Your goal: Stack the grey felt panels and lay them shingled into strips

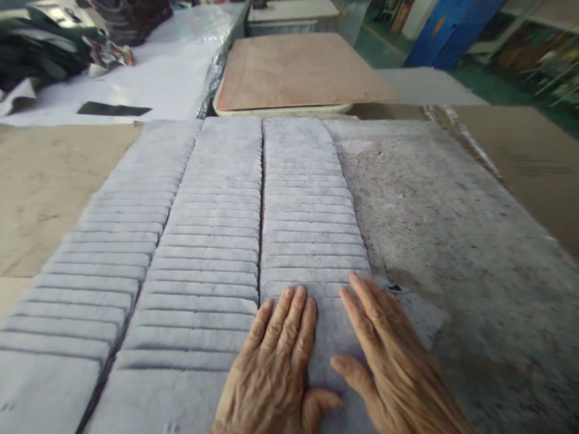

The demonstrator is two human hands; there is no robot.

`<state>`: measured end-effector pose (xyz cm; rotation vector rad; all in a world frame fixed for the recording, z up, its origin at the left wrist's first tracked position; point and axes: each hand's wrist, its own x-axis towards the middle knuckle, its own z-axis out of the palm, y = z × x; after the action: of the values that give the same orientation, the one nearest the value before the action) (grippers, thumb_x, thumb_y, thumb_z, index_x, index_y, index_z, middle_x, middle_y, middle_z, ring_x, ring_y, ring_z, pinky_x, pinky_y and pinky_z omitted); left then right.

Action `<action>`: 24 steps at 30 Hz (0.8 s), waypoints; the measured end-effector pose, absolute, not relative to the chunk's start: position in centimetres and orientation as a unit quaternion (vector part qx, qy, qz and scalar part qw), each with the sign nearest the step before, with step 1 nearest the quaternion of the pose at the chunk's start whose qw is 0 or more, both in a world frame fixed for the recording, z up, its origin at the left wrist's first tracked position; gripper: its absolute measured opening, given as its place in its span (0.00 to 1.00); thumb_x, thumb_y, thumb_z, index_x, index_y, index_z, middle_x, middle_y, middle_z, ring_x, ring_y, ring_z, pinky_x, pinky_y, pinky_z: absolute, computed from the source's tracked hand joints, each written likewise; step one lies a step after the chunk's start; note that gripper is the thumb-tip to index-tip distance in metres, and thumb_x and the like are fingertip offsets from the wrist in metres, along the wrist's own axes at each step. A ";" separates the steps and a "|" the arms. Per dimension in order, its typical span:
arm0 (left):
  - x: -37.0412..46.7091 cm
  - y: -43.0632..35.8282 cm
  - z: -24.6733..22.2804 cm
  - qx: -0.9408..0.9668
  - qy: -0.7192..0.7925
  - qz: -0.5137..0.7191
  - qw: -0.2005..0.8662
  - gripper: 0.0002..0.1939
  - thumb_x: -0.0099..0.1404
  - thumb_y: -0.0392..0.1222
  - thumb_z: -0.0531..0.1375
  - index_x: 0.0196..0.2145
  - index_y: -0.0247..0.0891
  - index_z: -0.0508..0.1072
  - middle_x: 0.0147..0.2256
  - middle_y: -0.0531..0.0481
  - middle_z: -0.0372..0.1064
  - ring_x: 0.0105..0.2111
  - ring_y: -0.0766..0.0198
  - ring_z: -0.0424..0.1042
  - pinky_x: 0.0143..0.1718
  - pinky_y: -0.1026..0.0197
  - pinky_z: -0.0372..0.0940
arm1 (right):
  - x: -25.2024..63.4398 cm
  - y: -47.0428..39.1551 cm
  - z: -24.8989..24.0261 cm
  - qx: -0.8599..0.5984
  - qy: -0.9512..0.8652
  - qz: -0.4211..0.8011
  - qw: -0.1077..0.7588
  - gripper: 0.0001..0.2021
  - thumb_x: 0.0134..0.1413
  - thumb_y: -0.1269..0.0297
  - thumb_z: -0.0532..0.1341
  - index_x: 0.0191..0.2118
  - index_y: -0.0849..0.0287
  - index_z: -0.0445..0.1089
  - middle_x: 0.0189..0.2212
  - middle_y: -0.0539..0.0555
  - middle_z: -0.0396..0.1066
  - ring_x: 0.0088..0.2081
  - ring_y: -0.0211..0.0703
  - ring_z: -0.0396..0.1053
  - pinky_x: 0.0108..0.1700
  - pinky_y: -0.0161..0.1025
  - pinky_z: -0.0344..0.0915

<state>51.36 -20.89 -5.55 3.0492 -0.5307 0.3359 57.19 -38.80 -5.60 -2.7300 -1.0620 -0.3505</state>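
Three long rows of overlapping grey fabric-like pieces run away from me. My left hand (275, 361) lies flat, fingers stretched forward, on the near end of the right-hand row (312, 223). On that same row's right edge rests my right hand (384, 355), its fingers extended and its thumb held apart. Between the two thumbs the near piece (328, 325) shows a plain grey surface. To the left are the middle row (212, 241) and the left row (113, 247), divided by narrow dark gaps. Neither hand grips anything.
A worn, speckled grey board (434, 199) spreads to the right, with brown cardboard (529, 163) beyond it. Brown sheet (49, 193) covers the left side. Behind the rows stand a wooden board (298, 69) and a white-covered table (167, 66). A blue cabinet (452, 30) is farther back.
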 end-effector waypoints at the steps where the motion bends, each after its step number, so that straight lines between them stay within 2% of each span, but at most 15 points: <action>1: 51.4 -21.0 -5.4 0.981 -0.167 0.097 0.020 0.41 0.60 0.64 0.41 0.57 0.27 0.53 0.59 0.39 0.49 0.59 0.53 0.46 0.59 0.54 0.43 | 57.0 -38.7 -6.0 -0.919 -0.372 -0.101 0.086 0.30 0.57 0.53 0.48 0.60 0.67 0.45 0.60 0.62 0.48 0.59 0.55 0.46 0.55 0.54 0.53; 5: 51.0 -20.3 -3.5 0.983 -0.163 0.047 0.076 0.36 0.63 0.58 0.42 0.59 0.26 0.47 0.61 0.39 0.43 0.60 0.54 0.42 0.59 0.53 0.43 | 56.9 -38.6 -7.0 -0.920 -0.378 -0.080 0.062 0.32 0.57 0.50 0.46 0.61 0.65 0.42 0.61 0.62 0.45 0.61 0.57 0.42 0.56 0.59 0.48; 10: 49.2 -16.3 -1.1 0.987 -0.059 0.039 0.147 0.30 0.67 0.51 0.37 0.61 0.30 0.37 0.63 0.42 0.34 0.61 0.56 0.35 0.61 0.48 0.35 | 57.0 -38.6 -6.1 -0.921 -0.377 -0.069 0.062 0.31 0.59 0.50 0.44 0.61 0.67 0.44 0.61 0.63 0.45 0.61 0.55 0.40 0.58 0.60 0.44; 14: 47.1 -14.1 -1.6 0.995 -0.003 0.027 0.101 0.29 0.67 0.49 0.40 0.61 0.34 0.38 0.62 0.43 0.36 0.61 0.54 0.35 0.60 0.47 0.35 | 56.1 -37.5 -4.7 -0.922 -0.373 -0.078 0.072 0.29 0.59 0.52 0.44 0.60 0.67 0.47 0.60 0.64 0.47 0.61 0.57 0.40 0.58 0.60 0.44; 18: 45.9 -14.2 -3.3 0.999 0.026 0.013 0.035 0.32 0.65 0.52 0.43 0.61 0.35 0.40 0.62 0.41 0.35 0.61 0.50 0.35 0.59 0.43 0.34 | 54.3 -35.6 -4.1 -0.912 -0.396 -0.067 0.083 0.25 0.59 0.54 0.47 0.59 0.59 0.50 0.61 0.60 0.45 0.61 0.59 0.41 0.56 0.61 0.46; 21: 45.9 -14.6 -4.1 0.998 0.044 0.012 0.032 0.34 0.64 0.54 0.45 0.61 0.35 0.41 0.62 0.41 0.34 0.61 0.49 0.35 0.59 0.41 0.34 | 53.6 -35.2 -4.8 -0.906 -0.411 -0.055 0.084 0.26 0.56 0.51 0.49 0.59 0.54 0.52 0.61 0.59 0.43 0.61 0.62 0.40 0.55 0.64 0.45; 24: 46.1 -14.8 -3.8 0.997 0.060 0.002 0.053 0.34 0.63 0.55 0.45 0.61 0.37 0.41 0.62 0.42 0.33 0.61 0.50 0.34 0.59 0.41 0.34 | 53.7 -35.7 -5.6 -0.894 -0.428 -0.065 0.119 0.26 0.55 0.51 0.50 0.58 0.54 0.54 0.61 0.60 0.45 0.60 0.64 0.41 0.54 0.67 0.43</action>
<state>46.11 -14.83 -3.76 3.0296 0.1839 0.0056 53.68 -35.75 -5.61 -2.6138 -1.2510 -0.1912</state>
